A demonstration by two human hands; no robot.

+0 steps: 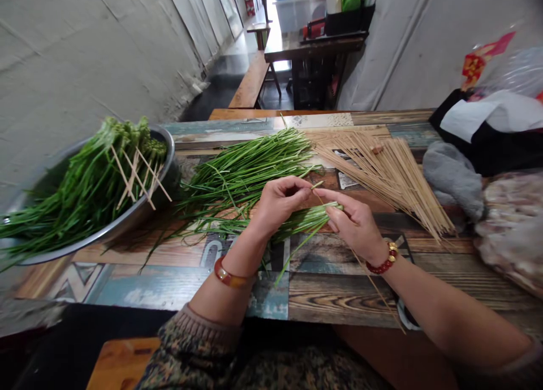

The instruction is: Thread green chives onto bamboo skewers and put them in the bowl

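My left hand point(280, 203) pinches the pale end of a chive stalk between thumb and fingertips, right at the tip of a thin bamboo skewer point(376, 291). Facing it, my right hand point(360, 223) grips that skewer, whose long end slants down past my wrist towards the table's near edge. A small bunch of chives point(303, 221) hangs leftward from my right fingers, cut ends together; how it sits on the skewer is partly hidden. Beyond my hands lies a loose pile of chives point(254, 161). To the right, many bare bamboo skewers point(396, 178) are fanned out.
A metal basin point(171, 158) at the left holds greens point(76, 180) with several skewers point(133, 175) sticking out. On the right are a grey plastic bag point(452, 172) and a clear bag of pale pieces point(511, 226). Another table point(288, 49) and a bench point(250, 84) stand beyond.
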